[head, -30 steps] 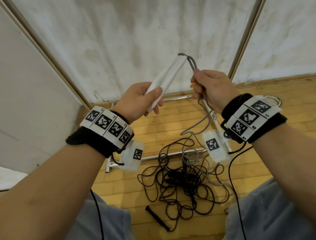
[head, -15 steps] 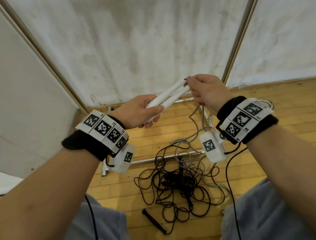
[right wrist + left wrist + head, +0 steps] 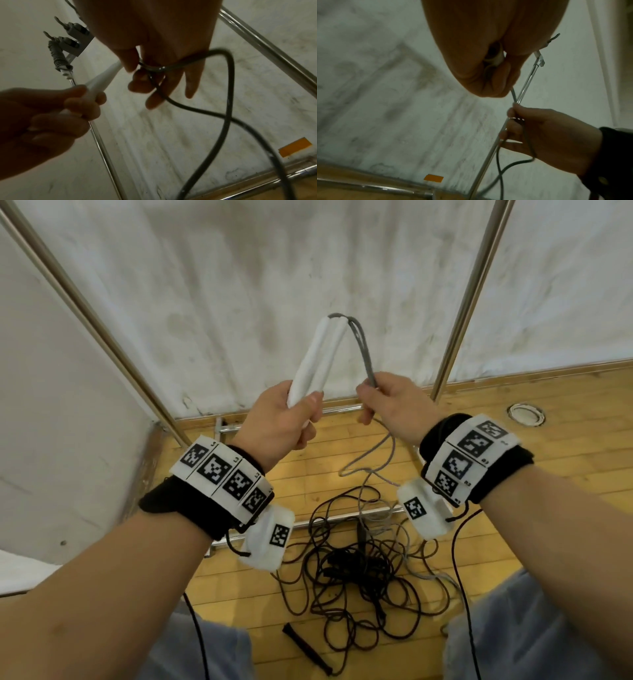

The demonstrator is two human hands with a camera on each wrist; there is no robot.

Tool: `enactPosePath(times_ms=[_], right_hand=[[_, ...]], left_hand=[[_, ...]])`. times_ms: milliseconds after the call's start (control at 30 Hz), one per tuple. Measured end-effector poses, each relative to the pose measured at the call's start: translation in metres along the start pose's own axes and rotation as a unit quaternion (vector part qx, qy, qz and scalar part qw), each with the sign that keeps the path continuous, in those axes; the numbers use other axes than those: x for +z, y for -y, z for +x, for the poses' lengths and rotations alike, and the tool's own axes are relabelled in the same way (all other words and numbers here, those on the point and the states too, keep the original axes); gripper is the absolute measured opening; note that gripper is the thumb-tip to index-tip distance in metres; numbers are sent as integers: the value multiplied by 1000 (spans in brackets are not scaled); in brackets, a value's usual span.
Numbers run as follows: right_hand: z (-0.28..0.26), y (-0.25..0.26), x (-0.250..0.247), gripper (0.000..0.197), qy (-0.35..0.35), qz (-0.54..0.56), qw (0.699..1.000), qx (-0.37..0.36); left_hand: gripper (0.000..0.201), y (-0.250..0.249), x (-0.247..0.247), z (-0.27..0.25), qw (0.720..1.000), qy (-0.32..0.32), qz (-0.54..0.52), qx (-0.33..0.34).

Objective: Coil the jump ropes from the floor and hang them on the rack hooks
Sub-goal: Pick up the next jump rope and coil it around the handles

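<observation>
The left hand (image 3: pixel 274 422) is closed round two white handles (image 3: pixel 317 361) held side by side, their tips pointing up and away from the person. A grey rope (image 3: pixel 363 350) leaves those tips, bends over sharply and runs down into the right hand (image 3: pixel 394 409), which pinches it between thumb and curled fingers just beside the left hand. Below the right hand the grey rope hangs in a loose loop and drops to the wooden floor (image 3: pixel 565 460).

On the floor, between the person's knees, lies a tangled pile of black ropes (image 3: pixel 349 573) — one black handle (image 3: pixel 306 652) sticks out at its near edge, toward the person. A chrome rack base bar (image 3: pixel 342 517) runs across the floor behind the pile, and two chrome uprights (image 3: pixel 476 292) rise against a scuffed white wall (image 3: pixel 257 285). A round metal floor fitting (image 3: pixel 525 414) sits near the right edge of the floor, close to the wall.

From the right wrist camera, hooks (image 3: pixel 68 40) on the rack show above the hands, dim and partly cut off by the hand; what hangs on one of them is hard to make out. Where the grey rope ends within the pile cannot be told — it merges with the black strands.
</observation>
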State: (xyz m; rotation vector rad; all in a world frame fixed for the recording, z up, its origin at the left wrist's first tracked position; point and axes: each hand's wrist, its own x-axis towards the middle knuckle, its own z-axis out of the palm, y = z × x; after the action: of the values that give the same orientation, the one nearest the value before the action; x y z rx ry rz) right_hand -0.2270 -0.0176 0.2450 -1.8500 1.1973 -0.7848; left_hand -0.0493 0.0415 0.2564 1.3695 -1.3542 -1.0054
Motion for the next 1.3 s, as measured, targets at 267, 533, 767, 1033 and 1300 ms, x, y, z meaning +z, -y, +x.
enactPosePath(times_ms=[267,533,767,1033,1300], right_hand=[[-9,10,14,32,23,-65,997,-30],[-18,6,22,30,102,-134,986,-16],[-20,17,41,18,127,-191,973,-38],[-32,12,57,25,152,-171,974,-12],[-33,-11,54,29,154,-43,986,45]], left_hand=[[13,6,29,5,992,-90,-72,-48],[15,7,35,8,984,-102,-126,-75],[20,3,39,2,990,-60,-112,-57],[14,-8,31,7,954,-88,-270,-95],[9,-11,2,25,958,-210,-190,-38]])
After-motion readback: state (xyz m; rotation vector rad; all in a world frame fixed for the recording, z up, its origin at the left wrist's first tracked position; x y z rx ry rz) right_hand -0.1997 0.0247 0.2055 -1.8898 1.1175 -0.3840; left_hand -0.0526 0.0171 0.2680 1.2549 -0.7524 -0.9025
